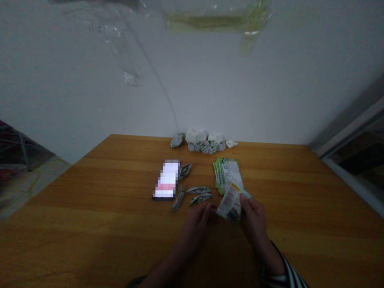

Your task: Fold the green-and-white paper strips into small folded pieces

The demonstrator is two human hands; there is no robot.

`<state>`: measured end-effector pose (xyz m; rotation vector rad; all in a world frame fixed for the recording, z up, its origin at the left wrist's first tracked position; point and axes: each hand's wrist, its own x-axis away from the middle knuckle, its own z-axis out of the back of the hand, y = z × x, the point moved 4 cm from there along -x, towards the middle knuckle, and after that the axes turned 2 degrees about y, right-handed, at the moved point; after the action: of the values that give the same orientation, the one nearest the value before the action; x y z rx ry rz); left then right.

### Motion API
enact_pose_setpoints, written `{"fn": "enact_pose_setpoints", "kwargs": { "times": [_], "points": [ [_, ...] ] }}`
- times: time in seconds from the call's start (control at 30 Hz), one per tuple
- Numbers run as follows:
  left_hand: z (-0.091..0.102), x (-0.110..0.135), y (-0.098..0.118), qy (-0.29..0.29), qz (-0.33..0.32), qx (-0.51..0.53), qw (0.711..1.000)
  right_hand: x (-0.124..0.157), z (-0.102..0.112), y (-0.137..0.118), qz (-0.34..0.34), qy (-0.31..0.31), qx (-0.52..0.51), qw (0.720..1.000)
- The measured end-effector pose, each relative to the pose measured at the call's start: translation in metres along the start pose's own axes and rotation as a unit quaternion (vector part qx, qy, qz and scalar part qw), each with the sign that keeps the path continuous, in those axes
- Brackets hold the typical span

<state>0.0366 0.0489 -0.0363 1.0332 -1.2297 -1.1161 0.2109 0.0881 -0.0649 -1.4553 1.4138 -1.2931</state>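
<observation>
Both my hands meet over the near middle of a wooden table (90,224). My right hand (253,216) pinches a small printed paper leaflet (230,204) by its right edge, tilted up off the table. My left hand (196,218) has its fingers curled at the leaflet's lower left corner. Just behind the leaflet lies a fanned stack of green and white leaflets (228,174). Several small folded paper pieces (198,190) lie to the left of my hands.
A phone (166,180) with a lit screen lies left of the folded pieces. A heap of folded paper shapes (204,143) sits at the table's far edge against the white wall. A window frame (354,136) is at the right.
</observation>
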Motion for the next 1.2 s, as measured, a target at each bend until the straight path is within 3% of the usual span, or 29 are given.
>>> {"fn": "enact_pose_setpoints", "kwargs": {
  "times": [0.07, 0.13, 0.27, 0.33, 0.4, 0.5, 0.57, 0.63, 0.73, 0.83, 0.93, 1.03, 1.2],
  "points": [
    [-0.001, -0.001, 0.007, -0.024, -0.028, 0.033, 0.999, 0.004, -0.011, 0.003, -0.011, -0.068, 0.042, 0.997],
    [-0.001, -0.002, 0.007, -0.039, -0.015, 0.043, 0.998, 0.009, -0.020, 0.006, 0.003, -0.114, 0.093, 0.989],
    [0.011, -0.007, 0.000, 0.045, 0.048, 0.072, 0.995, 0.014, -0.023, 0.000, 0.111, -0.155, 0.159, 0.969],
    [0.015, -0.010, -0.003, 0.049, 0.081, 0.127, 0.987, 0.013, -0.023, -0.008, 0.190, -0.188, 0.196, 0.944],
    [0.015, -0.012, -0.004, 0.015, 0.105, 0.173, 0.979, 0.013, -0.024, -0.015, 0.265, -0.237, 0.231, 0.906],
    [0.012, -0.013, -0.003, -0.021, 0.112, 0.199, 0.973, 0.014, -0.026, -0.022, 0.328, -0.269, 0.243, 0.872],
    [0.013, -0.012, 0.000, 0.005, 0.077, 0.198, 0.977, 0.013, -0.024, -0.023, 0.322, -0.249, 0.221, 0.886],
    [0.016, -0.010, 0.006, 0.028, 0.005, 0.186, 0.982, 0.010, -0.021, -0.022, 0.280, -0.206, 0.189, 0.918],
    [0.017, -0.006, 0.016, -0.002, -0.109, 0.115, 0.987, 0.005, -0.013, -0.017, 0.209, -0.117, 0.143, 0.960],
    [0.023, -0.004, 0.022, 0.038, -0.160, 0.009, 0.986, 0.006, -0.012, -0.016, 0.179, -0.101, 0.118, 0.971],
    [0.024, -0.002, 0.024, 0.104, -0.143, -0.001, 0.984, 0.012, -0.017, -0.017, 0.169, -0.101, 0.130, 0.972],
    [0.018, -0.002, 0.018, 0.144, -0.065, 0.047, 0.986, 0.018, -0.022, -0.016, 0.150, -0.057, 0.135, 0.978],
    [0.008, -0.003, 0.002, 0.161, 0.041, 0.161, 0.973, 0.021, -0.027, -0.012, 0.130, -0.002, 0.100, 0.986]
  ]
}}
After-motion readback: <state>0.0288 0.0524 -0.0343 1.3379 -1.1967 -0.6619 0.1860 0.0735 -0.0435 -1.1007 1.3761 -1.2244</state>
